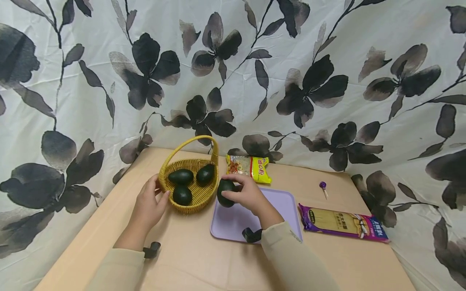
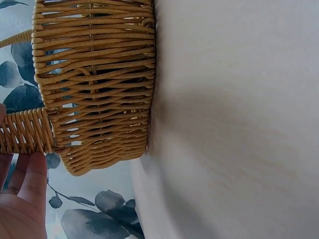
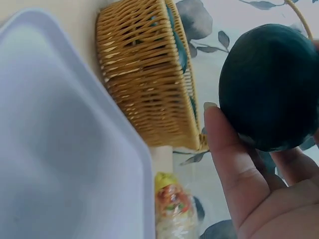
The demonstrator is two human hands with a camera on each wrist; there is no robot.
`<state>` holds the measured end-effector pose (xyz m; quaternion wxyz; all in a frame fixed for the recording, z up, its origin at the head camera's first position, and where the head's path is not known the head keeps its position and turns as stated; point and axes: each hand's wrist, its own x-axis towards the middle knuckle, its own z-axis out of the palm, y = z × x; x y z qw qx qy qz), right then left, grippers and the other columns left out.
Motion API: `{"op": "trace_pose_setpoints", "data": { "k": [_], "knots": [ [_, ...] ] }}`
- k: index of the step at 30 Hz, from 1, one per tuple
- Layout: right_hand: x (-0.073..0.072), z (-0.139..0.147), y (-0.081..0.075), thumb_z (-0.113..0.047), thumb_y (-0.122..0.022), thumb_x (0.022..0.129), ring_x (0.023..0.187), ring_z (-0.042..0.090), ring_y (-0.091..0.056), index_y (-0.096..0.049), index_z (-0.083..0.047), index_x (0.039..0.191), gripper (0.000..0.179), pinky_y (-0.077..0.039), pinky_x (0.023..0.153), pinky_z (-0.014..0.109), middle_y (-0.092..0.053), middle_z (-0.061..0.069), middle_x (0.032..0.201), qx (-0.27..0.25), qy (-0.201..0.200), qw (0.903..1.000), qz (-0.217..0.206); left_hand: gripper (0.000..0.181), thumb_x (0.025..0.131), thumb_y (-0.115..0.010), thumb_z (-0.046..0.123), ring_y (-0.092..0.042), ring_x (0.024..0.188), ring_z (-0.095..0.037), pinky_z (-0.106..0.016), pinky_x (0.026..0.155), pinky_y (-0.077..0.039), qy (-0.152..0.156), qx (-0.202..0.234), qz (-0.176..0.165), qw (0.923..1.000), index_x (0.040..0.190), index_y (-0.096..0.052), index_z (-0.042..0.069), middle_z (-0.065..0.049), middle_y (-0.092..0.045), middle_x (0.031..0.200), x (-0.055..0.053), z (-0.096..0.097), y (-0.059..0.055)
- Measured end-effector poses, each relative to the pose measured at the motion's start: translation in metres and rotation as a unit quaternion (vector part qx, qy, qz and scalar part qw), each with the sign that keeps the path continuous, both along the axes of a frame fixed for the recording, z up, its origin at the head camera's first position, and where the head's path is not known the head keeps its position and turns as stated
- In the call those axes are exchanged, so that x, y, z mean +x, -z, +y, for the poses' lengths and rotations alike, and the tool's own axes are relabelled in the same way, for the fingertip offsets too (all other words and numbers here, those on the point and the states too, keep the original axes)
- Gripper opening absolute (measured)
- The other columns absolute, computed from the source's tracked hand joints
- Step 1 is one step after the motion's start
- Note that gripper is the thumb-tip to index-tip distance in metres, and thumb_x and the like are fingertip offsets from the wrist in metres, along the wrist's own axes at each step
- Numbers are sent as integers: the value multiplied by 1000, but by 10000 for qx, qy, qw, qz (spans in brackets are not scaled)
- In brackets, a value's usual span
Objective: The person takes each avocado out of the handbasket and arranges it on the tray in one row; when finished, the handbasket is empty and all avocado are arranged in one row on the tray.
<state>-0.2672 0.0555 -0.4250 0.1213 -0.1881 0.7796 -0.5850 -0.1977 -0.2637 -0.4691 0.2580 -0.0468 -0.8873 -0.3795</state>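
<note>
A yellow wicker basket (image 1: pixel 193 209) with a tall arched handle stands at the table's back left, with three dark green avocados (image 1: pixel 181 177) inside. At its left side my left hand (image 1: pixel 150 204) holds the basket where the handle (image 2: pixel 27 130) meets the rim; the left wrist view shows thumb and fingers (image 2: pixel 34 179) on either side of that woven strip. My right hand (image 1: pixel 251 196) grips another avocado (image 1: pixel 224 194) just right of the basket, above the tray's left part. In the right wrist view this avocado (image 3: pixel 269 84) is held up off the tray between thumb and fingers.
A lilac tray (image 1: pixel 227 232) lies under my right forearm. Behind it is a yellow food packet (image 1: pixel 259 169) with a clear window. To the right are a purple pasta packet (image 1: pixel 342 222) and a purple lollipop (image 1: pixel 323 185). A flowered cloth (image 1: pixel 262 133) hangs behind the table.
</note>
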Motion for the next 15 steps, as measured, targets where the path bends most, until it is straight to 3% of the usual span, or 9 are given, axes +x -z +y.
{"op": "trace_pose_setpoints", "data": {
  "k": [7,15],
  "knots": [
    [4,10,18,-17,-91,75,106,30,-64,-64,-28,138,69,-64,78,34,-61,6,137,304,1,9995,-66,57,95,-68,-1,-60,119,-36,-52,101,-59,-24,55,9,10000,145,-42,1,-19,-57,126,0,-1,2],
    [5,14,35,-27,-90,77,108,28,-64,-61,-31,141,70,-61,86,37,-60,2,142,985,155,9946,296,57,95,-69,2,-61,119,-34,-50,101,-59,-25,-12,53,10000,146,-42,3,-18,-57,127,-1,-1,2]
  ]
}}
